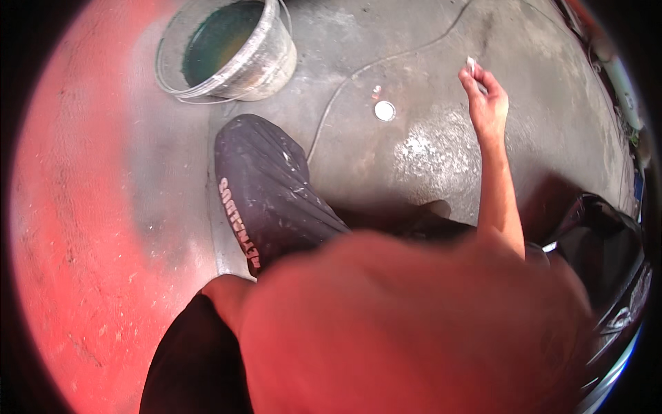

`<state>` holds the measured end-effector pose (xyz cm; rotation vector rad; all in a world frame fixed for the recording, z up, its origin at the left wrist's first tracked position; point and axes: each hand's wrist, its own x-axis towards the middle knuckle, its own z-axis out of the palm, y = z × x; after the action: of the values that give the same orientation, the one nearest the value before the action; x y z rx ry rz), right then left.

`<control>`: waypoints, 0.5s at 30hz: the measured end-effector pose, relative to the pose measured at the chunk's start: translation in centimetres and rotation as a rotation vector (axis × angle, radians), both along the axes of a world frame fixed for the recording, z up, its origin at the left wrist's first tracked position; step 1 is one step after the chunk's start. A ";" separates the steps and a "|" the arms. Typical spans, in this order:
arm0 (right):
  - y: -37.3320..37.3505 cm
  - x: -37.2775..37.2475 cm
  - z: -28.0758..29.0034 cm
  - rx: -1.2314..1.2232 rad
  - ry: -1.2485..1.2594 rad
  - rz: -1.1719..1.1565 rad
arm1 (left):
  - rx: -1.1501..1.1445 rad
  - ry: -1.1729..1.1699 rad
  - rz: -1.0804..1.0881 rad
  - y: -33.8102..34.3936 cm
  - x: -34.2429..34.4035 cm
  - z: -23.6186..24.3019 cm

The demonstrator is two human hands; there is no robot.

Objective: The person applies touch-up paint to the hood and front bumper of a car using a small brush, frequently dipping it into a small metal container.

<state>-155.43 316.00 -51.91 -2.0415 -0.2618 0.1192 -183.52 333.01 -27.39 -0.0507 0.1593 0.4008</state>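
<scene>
Stretched out over the floor on the right, my right hand [489, 103] is closed, fingers and thumb pinching a small white piece [471, 64]. What kind of thing the piece is does not show. A large blurred reddish shape [407, 324] fills the lower middle, very close. It seems to be my left arm or hand, bent up from a dark sleeve [196, 359]; no fingers can be made out. Left of my right hand, a round white disc [385, 111] lies on the floor with a few tiny bits beside it.
A stained bucket [276, 65] with dark greenish liquid and a wire handle stands ahead left. A thin cable [358, 72] curves over the grey floor. My dark trouser knee [269, 172] is bent below the bucket. Red-painted floor [76, 207] spans the left; black plastic [600, 241] lies right.
</scene>
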 end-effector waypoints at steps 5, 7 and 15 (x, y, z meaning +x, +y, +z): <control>-1.5 0.0 1.4 -0.070 0.002 0.195 | -0.518 -0.210 0.062 -4.8 -0.9 1.4; 0.2 -2.3 4.8 0.071 0.258 0.221 | -0.269 0.016 -0.251 -5.6 -3.2 3.3; -1.5 -5.4 10.5 0.492 0.543 0.156 | 0.498 -0.562 -0.864 -1.6 -2.3 -5.7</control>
<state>-160.79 314.50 -41.41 -1.4336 -0.0930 0.6318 -185.85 331.42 -33.09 0.3864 -0.4707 -0.4514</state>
